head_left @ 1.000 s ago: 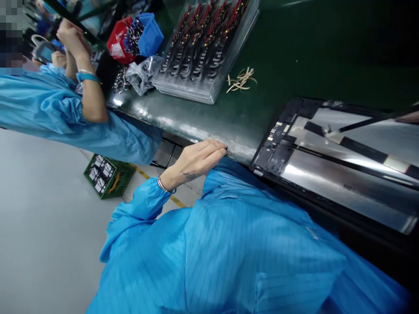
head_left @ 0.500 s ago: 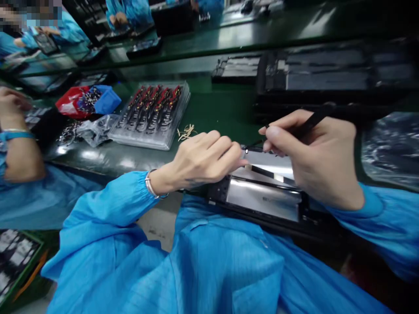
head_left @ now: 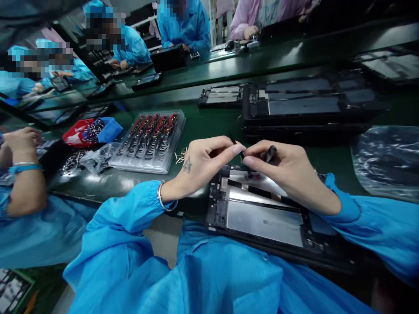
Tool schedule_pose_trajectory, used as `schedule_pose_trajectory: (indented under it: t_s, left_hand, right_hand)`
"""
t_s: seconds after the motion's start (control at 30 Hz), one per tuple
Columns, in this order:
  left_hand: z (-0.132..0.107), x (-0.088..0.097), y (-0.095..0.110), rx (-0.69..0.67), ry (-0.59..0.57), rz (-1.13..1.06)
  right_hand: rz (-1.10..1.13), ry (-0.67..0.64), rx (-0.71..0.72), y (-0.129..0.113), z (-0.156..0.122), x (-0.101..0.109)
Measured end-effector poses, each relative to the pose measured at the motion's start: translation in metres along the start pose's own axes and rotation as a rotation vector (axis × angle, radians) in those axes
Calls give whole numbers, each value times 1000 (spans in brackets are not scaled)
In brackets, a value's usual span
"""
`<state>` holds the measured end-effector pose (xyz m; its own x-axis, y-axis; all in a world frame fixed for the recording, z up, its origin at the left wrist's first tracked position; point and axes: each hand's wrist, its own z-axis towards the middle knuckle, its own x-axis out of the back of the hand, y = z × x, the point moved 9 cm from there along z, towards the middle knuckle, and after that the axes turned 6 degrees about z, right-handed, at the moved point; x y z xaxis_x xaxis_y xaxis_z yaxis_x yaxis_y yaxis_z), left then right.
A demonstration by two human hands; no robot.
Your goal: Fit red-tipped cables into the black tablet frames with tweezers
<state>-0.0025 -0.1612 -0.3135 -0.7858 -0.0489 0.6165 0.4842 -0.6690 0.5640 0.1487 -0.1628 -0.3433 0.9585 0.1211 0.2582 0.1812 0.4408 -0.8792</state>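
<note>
Whereas they were apart, the left hand [head_left: 209, 163], pinching a thin dark piece [head_left: 242, 155], and right hand [head_left: 284, 170], gripping a dark tool [head_left: 271, 152], now meet mid-frame over the opened device [head_left: 265, 222], suggesting finer two-handed work.

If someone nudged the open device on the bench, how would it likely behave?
The open device would probably slide rather than tip or roll, since it lies broad and flat. It is likely fairly stiff, judging by its wide silver panel. The uncovered dark strip suggests its insides could be fragile.
</note>
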Motion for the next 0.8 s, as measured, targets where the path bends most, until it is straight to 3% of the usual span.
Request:
schedule_pose_trajectory:
  t_s: [0.1, 0.17, 0.33, 0.5, 0.8]
  left_hand:
    - [-3, -2, -6, 99, -2, -69]
    - [-7, -4, -6, 86, -33, -86]
    - [-21, -24, -14, -3, -306, 24]
    - [-23, -36, -26, -56, -398, 139]
    - [-23, -57, -19, -234, -476, 177]
  right_hand:
    - [-12, 20, 39, -2, -4, 2]
    - [-47, 47, 68, -6, -9, 8]
    - [-232, -26, 101, -12, -22, 34]
    - [-323, -175, -77, 16, -34, 61]
    - [-395, -253, -317, 55, -49, 88]
